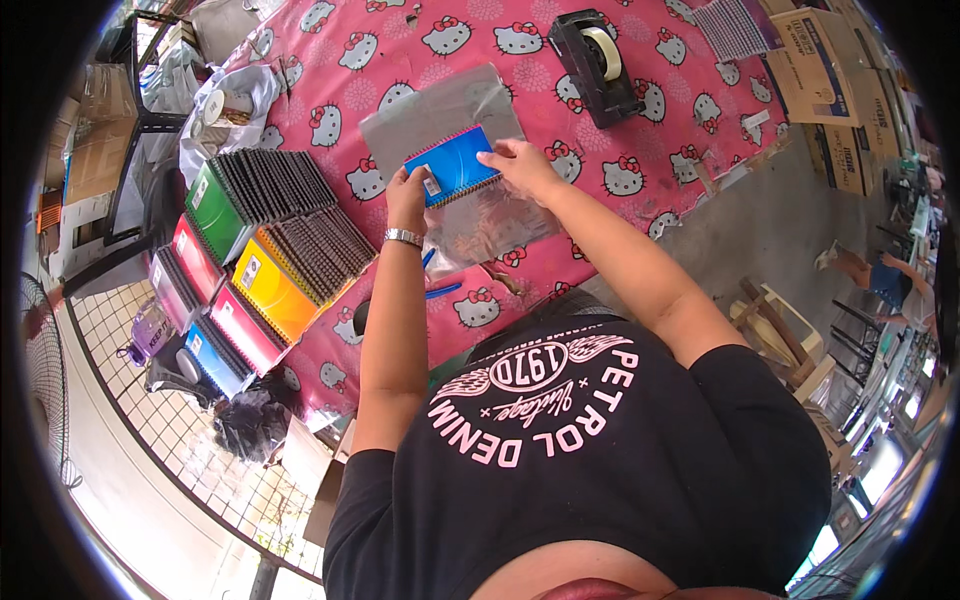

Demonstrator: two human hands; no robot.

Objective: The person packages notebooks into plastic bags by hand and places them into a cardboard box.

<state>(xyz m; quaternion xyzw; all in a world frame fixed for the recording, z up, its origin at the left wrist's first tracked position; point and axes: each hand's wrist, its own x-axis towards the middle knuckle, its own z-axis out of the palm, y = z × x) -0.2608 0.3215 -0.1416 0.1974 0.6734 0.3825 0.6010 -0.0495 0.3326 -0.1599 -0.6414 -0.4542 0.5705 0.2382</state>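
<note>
Hands are both on the blue notebook: L hand pinches its left end, R hand its right, w/ clear plastic under it. Watching from afar, I see rings on 2 long sides; can't tell if it's 1 book or 2. If 2, a loose pinch could let them slide apart. Rings might also snag & rip the plastic, esp. if tugged fast.

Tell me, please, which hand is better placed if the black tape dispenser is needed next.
Probably the right hand: it is at the right end of the blue notebook, nearer the tape dispenser, while the left hand holds the opposite end and could steady it.
</note>
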